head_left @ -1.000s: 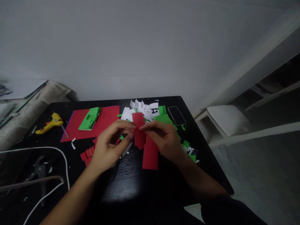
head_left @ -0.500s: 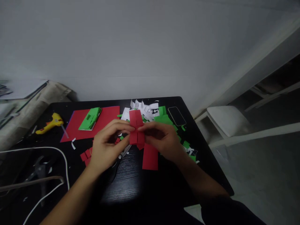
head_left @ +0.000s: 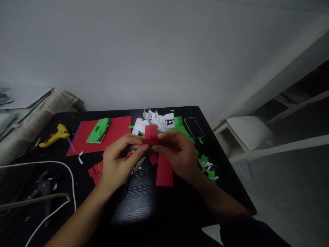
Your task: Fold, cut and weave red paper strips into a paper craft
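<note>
Between my two hands, above the black table, is a small red paper piece (head_left: 151, 133) with slits cut in it, bent over at its near end. My left hand (head_left: 120, 156) pinches its left side between thumb and fingers. On the right side my right hand (head_left: 180, 151) grips it the same way. Beneath the hands lie a red paper strip (head_left: 165, 171) and scissors (head_left: 132, 171), partly hidden by my left hand. Cut red pieces (head_left: 96, 170) lie to the left of my left hand.
White paper scraps (head_left: 159, 120) and green scraps (head_left: 180, 125) are heaped behind my hands. A phone (head_left: 194, 127) lies at the right. Leftward are a red sheet (head_left: 119, 125), folded green paper (head_left: 99, 130), a yellow glue gun (head_left: 55, 135) and a white cable (head_left: 69, 171).
The red paper piece, flat and facing me before, is now bent, with its near half folded out of sight. My fingers have shifted slightly around it.
</note>
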A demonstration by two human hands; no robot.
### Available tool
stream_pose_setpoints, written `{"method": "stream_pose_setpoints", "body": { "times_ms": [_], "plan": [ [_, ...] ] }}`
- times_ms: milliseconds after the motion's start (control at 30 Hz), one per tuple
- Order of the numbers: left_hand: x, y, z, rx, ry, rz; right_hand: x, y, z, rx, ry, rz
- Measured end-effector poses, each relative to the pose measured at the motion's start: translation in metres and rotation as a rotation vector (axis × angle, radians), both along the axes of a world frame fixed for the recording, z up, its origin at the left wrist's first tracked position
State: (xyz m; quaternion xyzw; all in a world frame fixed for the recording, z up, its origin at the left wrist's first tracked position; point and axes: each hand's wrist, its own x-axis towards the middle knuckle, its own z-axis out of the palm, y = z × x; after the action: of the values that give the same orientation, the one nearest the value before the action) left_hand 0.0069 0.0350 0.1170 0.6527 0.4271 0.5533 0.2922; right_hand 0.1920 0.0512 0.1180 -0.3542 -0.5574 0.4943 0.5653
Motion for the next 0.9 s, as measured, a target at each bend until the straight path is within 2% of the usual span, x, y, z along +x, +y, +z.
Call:
{"method": "stream_pose_setpoints", "body": {
  "times_ms": [133, 367, 467, 633, 733, 900],
  "plan": [
    [0.002, -0.001, -0.002, -0.083, -0.039, -0.035, -0.001, 0.0, 0.0, 0.019, 0.005, -0.01],
    [-0.001, 0.004, 0.005, -0.066, 0.195, -0.074, 0.002, 0.001, -0.002, 0.095, -0.065, 0.032],
    [-0.003, 0.004, 0.007, -0.088, 0.193, -0.054, 0.004, 0.002, -0.001, 0.114, -0.119, 0.047],
    [-0.006, 0.004, 0.006, 0.033, 0.144, 0.041, 0.003, 0.002, -0.002, 0.102, -0.129, 0.039],
    [-0.007, 0.006, 0.006, 0.098, 0.192, 0.007, 0.002, 0.001, -0.002, 0.071, -0.114, 0.028],
    [-0.009, 0.008, 0.003, 0.091, 0.183, -0.027, 0.005, 0.001, 0.002, 0.066, -0.148, 0.061]
  ]
}}
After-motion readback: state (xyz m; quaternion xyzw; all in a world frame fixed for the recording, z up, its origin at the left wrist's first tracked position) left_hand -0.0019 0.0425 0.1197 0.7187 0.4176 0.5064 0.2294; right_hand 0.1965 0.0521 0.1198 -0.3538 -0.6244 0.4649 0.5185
